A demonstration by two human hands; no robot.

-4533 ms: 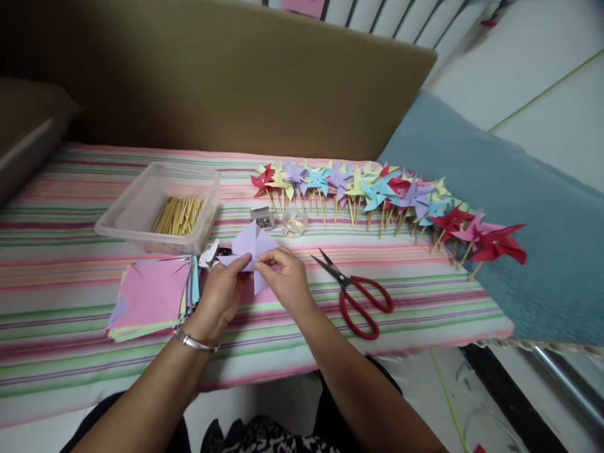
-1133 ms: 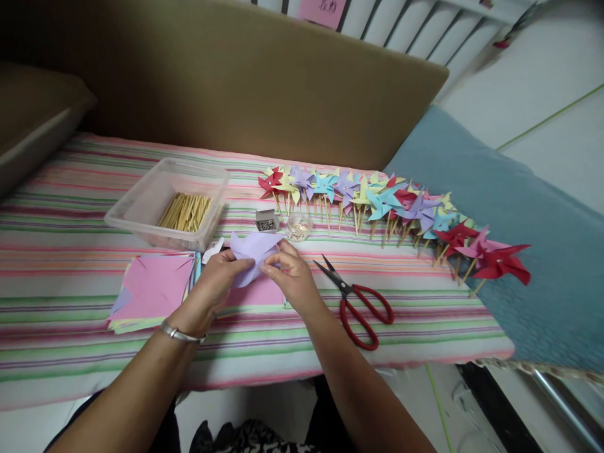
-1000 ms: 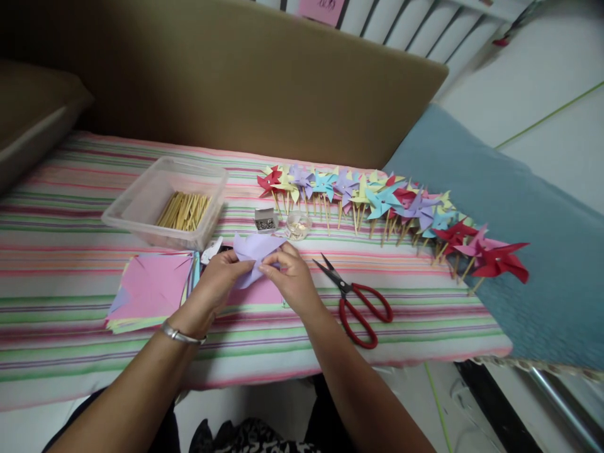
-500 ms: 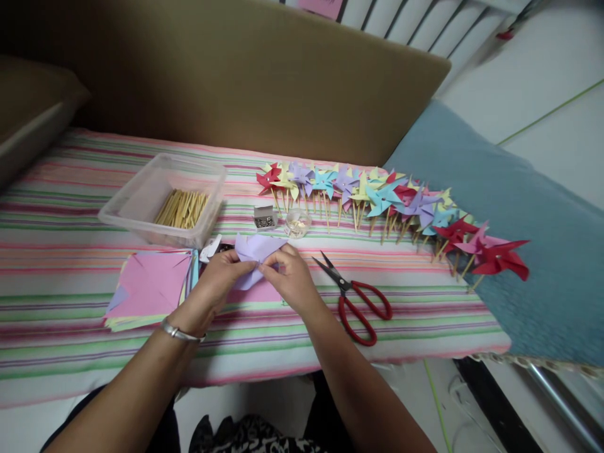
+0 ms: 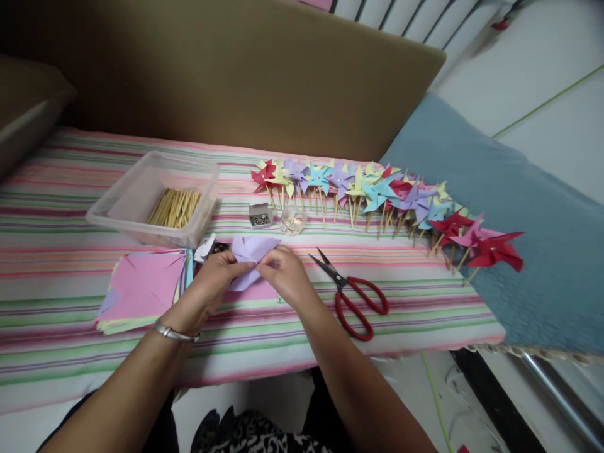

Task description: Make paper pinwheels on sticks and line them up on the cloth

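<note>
A purple paper pinwheel (image 5: 252,250) is between my two hands, its points folded in toward the middle. My left hand (image 5: 218,275) pinches it from the left, thumb near the centre. From the right, my right hand (image 5: 284,270) grips the paper with thumb and fingers at the same centre. Under the hands lies pink paper (image 5: 255,290), partly covered. Just left is a stack of cut coloured squares (image 5: 141,286), pink on top. Behind my left hand a small white box (image 5: 205,247) of dark bits is partly hidden.
Red-handled scissors (image 5: 352,289) lie open to the right. Behind stand a plastic tub (image 5: 101,217) of wooden sticks (image 5: 174,207), a small box of metal pins (image 5: 260,218) and a round clear container (image 5: 293,221). Several finished pinwheels (image 5: 377,192) line the right rear.
The view has shifted slightly, so everything sits a little further left. Both hands keep hold of the purple paper, whose folds have moved only slightly.
</note>
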